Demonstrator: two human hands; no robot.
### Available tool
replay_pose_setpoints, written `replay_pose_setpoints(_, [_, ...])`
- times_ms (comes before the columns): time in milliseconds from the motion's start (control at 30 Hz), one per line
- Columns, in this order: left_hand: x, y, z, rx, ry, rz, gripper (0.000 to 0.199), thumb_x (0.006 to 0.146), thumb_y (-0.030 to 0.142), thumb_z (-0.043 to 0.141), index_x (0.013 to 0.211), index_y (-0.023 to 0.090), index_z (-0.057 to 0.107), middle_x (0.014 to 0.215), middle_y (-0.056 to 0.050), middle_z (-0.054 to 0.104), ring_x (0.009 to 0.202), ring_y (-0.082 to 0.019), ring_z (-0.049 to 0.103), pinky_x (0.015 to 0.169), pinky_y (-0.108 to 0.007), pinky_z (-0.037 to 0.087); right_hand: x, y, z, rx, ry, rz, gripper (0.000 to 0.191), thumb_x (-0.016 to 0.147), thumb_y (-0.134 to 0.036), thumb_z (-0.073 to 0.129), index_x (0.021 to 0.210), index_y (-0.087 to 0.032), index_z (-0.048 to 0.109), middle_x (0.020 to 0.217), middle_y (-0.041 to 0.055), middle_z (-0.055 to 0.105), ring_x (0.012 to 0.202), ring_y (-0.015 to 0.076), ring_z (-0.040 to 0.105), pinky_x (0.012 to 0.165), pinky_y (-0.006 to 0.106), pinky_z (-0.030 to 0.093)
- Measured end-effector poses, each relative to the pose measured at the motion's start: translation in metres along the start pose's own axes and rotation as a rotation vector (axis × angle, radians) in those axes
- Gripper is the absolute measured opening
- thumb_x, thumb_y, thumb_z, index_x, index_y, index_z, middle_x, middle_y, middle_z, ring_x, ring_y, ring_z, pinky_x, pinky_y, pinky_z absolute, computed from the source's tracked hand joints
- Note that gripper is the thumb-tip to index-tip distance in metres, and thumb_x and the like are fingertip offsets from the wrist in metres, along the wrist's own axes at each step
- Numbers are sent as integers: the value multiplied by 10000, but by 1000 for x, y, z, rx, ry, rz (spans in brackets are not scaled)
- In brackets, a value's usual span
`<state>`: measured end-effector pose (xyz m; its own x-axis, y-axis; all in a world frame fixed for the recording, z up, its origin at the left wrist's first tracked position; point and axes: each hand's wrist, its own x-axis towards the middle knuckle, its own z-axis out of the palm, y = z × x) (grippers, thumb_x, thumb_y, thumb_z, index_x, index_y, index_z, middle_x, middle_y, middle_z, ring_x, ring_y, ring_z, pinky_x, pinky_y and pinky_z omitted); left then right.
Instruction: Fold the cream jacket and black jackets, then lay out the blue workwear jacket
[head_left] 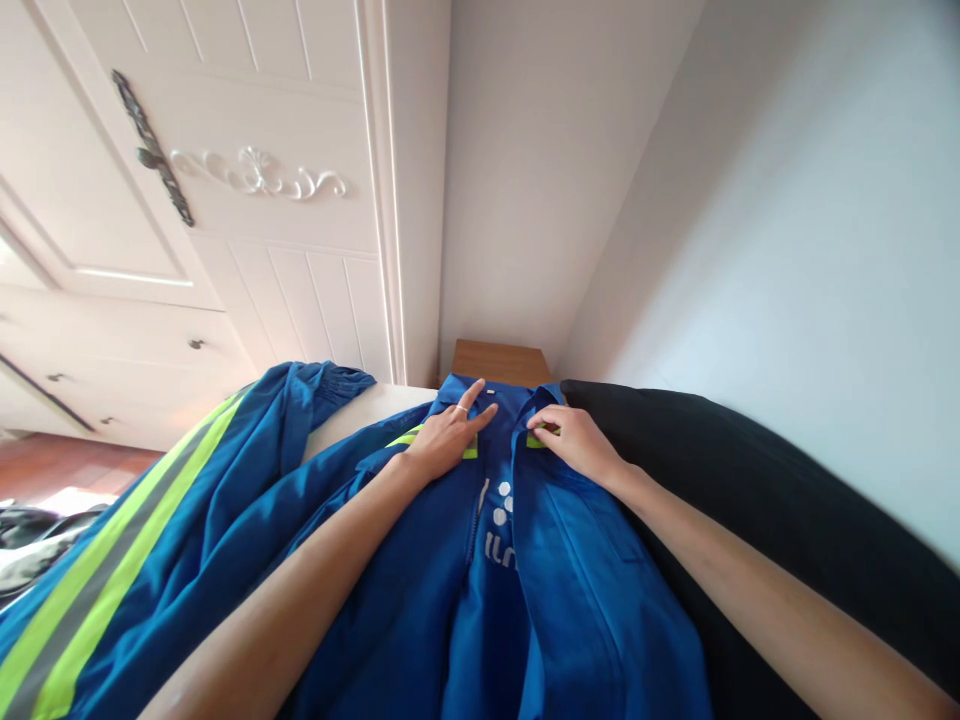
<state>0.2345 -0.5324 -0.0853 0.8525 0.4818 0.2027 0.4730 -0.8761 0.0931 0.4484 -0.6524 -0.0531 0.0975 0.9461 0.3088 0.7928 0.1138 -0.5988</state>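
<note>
A blue work jacket [585,560] with yellow-green and grey reflective stripes lies spread out in front of me, its front partly parted. White lettering shows on the blue fabric inside the opening. My left hand [454,432] rests on the jacket's left front panel near the collar, fingers spread, a ring on one finger. Close to the collar on the other side, my right hand [571,436] pinches the edge of the right front panel between thumb and fingers. The jacket's sleeve [150,520] stretches away to the left, its gathered cuff at the far end.
Black fabric [697,470] lies along the right, beside a pale wall [810,250]. A brown wooden piece [501,362] stands beyond the collar. White cabinet doors [300,120] with a dark handle rise at the back left. Dark items lie on the floor at far left.
</note>
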Motion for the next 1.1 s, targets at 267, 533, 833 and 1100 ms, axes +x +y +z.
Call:
replay_pose_setpoints(267, [9, -8, -9, -3, -12, -179, 330, 924, 301, 587, 1236, 240, 674, 1214, -129, 598, 921, -263, 675, 765, -338, 514, 9, -8, 0, 552, -17, 586, 175, 858, -369, 649, 820, -205, 601, 824, 78, 734, 738, 235, 737, 613, 324, 597])
replay_pose_setpoints(533, [8, -20, -17, -362, 198, -139, 190, 886, 384, 654, 846, 252, 785, 908, -40, 742, 909, -223, 630, 842, -315, 450, 15, 1, 17, 604, 64, 557, 301, 731, -300, 801, 961, -206, 632, 734, 43, 723, 650, 235, 710, 555, 331, 588])
replay_pose_setpoints(833, [9, -19, -21, -700, 315, -186, 325, 912, 450, 529, 767, 188, 658, 845, -35, 699, 871, -202, 626, 807, -305, 467, 10, 10, 22, 903, 80, 362, 425, 668, -486, 851, 926, -208, 661, 814, 16, 727, 747, 187, 689, 749, 331, 584])
replay_pose_setpoints(1100, [10, -19, -17, -1144, 266, -398, 550, 742, 695, 653, 850, 156, 670, 722, -22, 666, 667, -144, 593, 603, -235, 452, 6, 5, 24, 921, 73, 326, 362, 689, -473, 837, 904, -208, 715, 802, 14, 727, 717, 175, 672, 698, 302, 567])
